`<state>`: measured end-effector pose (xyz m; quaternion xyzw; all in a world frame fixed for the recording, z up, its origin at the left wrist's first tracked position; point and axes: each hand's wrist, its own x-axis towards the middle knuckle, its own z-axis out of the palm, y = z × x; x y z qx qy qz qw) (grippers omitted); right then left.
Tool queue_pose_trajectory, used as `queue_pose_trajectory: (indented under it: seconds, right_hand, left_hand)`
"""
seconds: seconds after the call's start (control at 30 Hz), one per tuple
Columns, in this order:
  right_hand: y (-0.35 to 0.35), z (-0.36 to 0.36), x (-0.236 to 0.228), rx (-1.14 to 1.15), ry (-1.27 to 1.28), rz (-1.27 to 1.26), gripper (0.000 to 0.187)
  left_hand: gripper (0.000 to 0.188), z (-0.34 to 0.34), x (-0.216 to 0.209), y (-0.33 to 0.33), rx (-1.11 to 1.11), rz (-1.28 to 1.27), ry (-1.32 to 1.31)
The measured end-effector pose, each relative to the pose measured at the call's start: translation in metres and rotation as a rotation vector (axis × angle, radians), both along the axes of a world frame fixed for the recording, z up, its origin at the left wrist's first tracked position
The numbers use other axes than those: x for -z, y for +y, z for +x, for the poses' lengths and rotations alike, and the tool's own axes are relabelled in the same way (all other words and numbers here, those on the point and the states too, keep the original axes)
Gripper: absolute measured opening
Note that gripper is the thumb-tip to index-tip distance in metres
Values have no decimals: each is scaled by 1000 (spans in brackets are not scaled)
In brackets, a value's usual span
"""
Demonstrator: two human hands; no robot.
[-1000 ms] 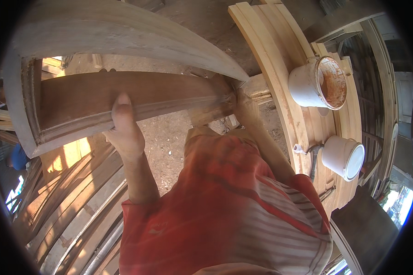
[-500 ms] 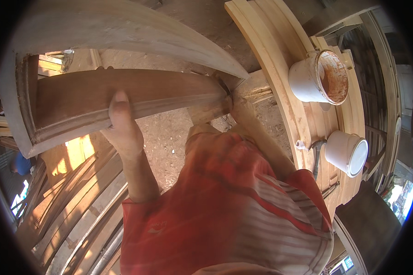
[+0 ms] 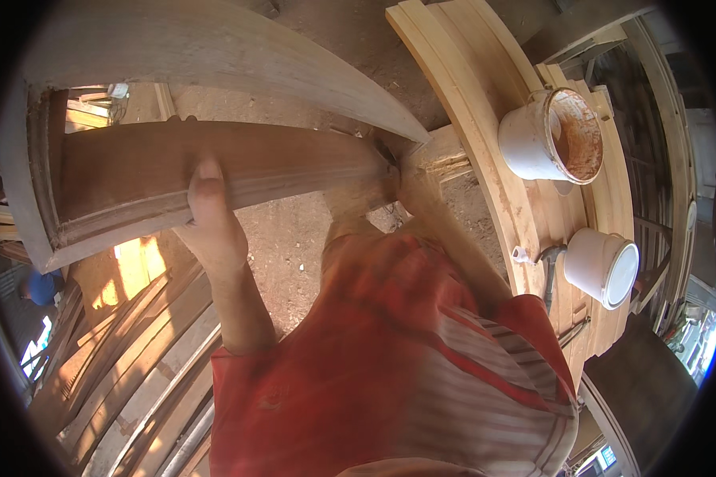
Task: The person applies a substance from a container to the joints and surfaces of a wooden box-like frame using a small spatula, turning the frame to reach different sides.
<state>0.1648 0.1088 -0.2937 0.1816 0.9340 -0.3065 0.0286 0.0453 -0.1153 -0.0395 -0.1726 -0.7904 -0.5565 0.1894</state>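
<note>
A wooden frame (image 3: 247,195) with a brown inset panel (image 3: 143,163) lies in front of me, from the far left to the middle. My left hand (image 3: 212,207) grips its near rail, thumb on top and the other fingers hidden beneath. At the right end of the frame, where the rails meet, my right hand (image 3: 410,184) is pressed close to the wood. Its fingers look bent around a small dark piece (image 3: 385,151), too blurred to name. A long pale rail (image 3: 239,48) of the frame curves along the far side.
To the right, curved light-wood boards (image 3: 485,151) carry an open, stained white bucket (image 3: 533,139), a lidded white bucket (image 3: 597,262) and a hammer (image 3: 550,274). Several long wood strips (image 3: 127,374) lie at the lower left. Shavings litter the dirt floor (image 3: 294,254).
My right hand and the dark piece have shifted slightly at the frame's right end. My left hand keeps its grip on the near rail.
</note>
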Motion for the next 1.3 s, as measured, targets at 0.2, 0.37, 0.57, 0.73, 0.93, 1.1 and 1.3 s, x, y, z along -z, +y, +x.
queue_pose_trajectory:
  seconds: [0.2, 0.37, 0.57, 0.73, 0.93, 1.1, 1.3]
  right_hand:
    - [-1, 5, 10, 45, -17, -66, 25]
    - [5, 12, -7, 91, -61, -125, 24]
    - [1, 19, -8, 62, 45, -114, 26]
    - [6, 24, -1, 73, 14, -163, 25]
    - [-7, 47, 12, 35, 244, -79, 26]
    - [-9, 43, 12, 106, 40, -193, 26]
    - [2, 30, -16, 229, 64, -308, 28]
  left_hand:
    - [33, -7, 11, -11, -26, -118, 48]
    - [34, -5, 10, -6, 2, -87, 47]
    - [38, -6, 5, 7, 45, 49, 14]
    - [37, -4, 0, 16, 42, -17, 41]
    - [37, -5, 1, 18, -3, -63, 99]
    - [39, -12, 2, 22, -46, -175, 117]
    - [29, -15, 1, 24, 6, 29, 40]
